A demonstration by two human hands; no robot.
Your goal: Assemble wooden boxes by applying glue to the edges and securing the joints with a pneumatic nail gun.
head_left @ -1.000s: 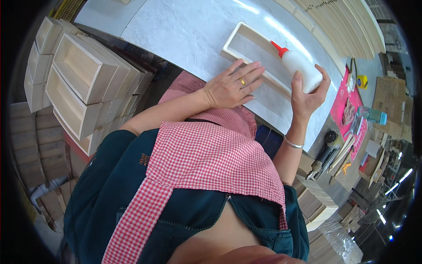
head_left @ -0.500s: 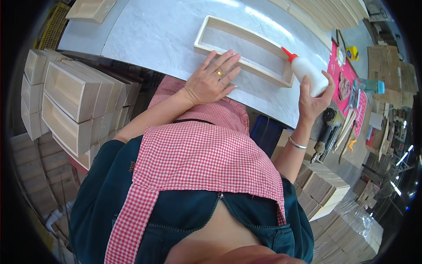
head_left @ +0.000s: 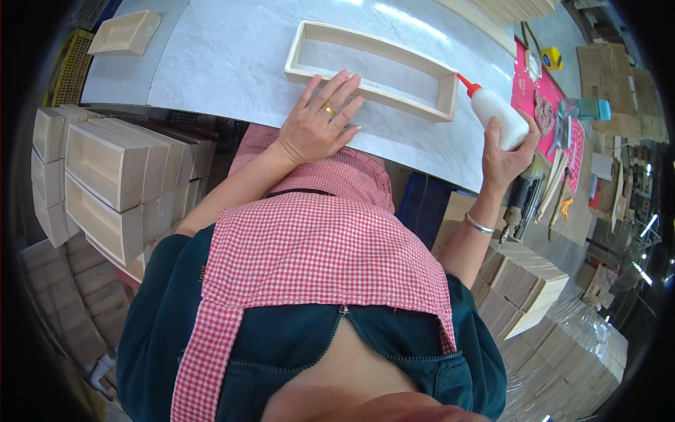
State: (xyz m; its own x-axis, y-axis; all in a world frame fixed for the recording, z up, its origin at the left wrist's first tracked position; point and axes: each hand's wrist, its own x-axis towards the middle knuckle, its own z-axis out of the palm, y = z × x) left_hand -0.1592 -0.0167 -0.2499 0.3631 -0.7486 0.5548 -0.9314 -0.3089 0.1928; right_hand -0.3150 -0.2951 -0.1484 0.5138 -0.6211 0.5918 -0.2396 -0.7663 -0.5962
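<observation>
A long, narrow pale wooden frame (head_left: 383, 93) lies on the grey marbled table, and the tabletop shows through its middle. My left hand (head_left: 318, 119) has its fingers stretched and spread, their tips over the frame's near wall toward its left end. A ring is on one finger. In my right hand (head_left: 508, 151) is a white squeeze bottle (head_left: 498, 116) with a red nozzle (head_left: 468, 85), tilted so the tip points up-left at the frame's far right corner. Whether the tip touches the wood, I cannot tell.
A small wooden tray (head_left: 125, 33) sits at the table's far left. Stacked wooden boxes (head_left: 105, 169) stand left, below the table. Wooden strips (head_left: 492, 17) lie at the far right. Beyond are a red mat (head_left: 524, 81), a power tool (head_left: 519, 200) and more stacked wood (head_left: 524, 288).
The view has shifted, so the frame and my left hand appear farther left. The bottle in my right hand has moved rightward relative to the frame, its tip now by the far right corner.
</observation>
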